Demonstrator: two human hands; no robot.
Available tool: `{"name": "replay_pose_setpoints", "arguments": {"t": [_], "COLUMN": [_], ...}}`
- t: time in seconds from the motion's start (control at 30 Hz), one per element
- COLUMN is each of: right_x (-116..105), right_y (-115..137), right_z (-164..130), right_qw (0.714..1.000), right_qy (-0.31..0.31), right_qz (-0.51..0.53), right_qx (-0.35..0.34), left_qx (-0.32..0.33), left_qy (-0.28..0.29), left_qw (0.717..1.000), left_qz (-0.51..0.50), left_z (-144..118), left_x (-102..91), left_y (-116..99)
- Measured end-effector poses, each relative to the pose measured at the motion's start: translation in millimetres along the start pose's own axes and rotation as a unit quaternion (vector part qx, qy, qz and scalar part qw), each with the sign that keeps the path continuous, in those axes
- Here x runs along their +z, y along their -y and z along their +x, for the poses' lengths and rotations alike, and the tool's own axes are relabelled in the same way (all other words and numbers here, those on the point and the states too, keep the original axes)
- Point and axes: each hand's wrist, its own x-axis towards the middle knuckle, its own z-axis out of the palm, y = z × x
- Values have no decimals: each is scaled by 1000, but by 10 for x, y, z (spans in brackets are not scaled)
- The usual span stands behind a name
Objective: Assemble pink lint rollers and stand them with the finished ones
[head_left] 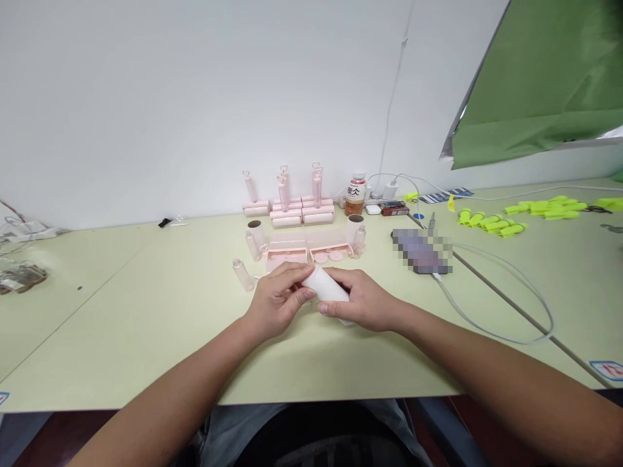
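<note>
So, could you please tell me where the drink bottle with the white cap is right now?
In the head view, the drink bottle stands at the back of the table by the wall, right of centre, between the pink rollers and the white charger.

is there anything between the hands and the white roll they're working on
Nothing visible. The right hand wraps the white roll directly, and the left hand has its fingertips on the roll's near end. The pink parts lie behind on the table.
</note>
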Motion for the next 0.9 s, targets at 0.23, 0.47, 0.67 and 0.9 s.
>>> {"name": "replay_pose_setpoints", "arguments": {"t": [0.23,0.47,0.67,0.9], "right_x": [1,8,15,1], "right_y": [-8,-15,-13,-7], "right_z": [1,3,4,5], "right_qw": [1000,1000,1000,1000], "right_qy": [4,5,3,-7], "right_qz": [13,28,25,16], "right_qx": [1,-2,-2,3], "left_qx": [4,14,17,15], "left_qy": [-1,-4,-6,4], "left_qw": [1000,1000,999,999], "left_qz": [-2,7,28,47], "left_z": [0,-3,0,2], "left_x": [1,-2,-3,8], "left_y": [-8,-10,-13,-29]}}
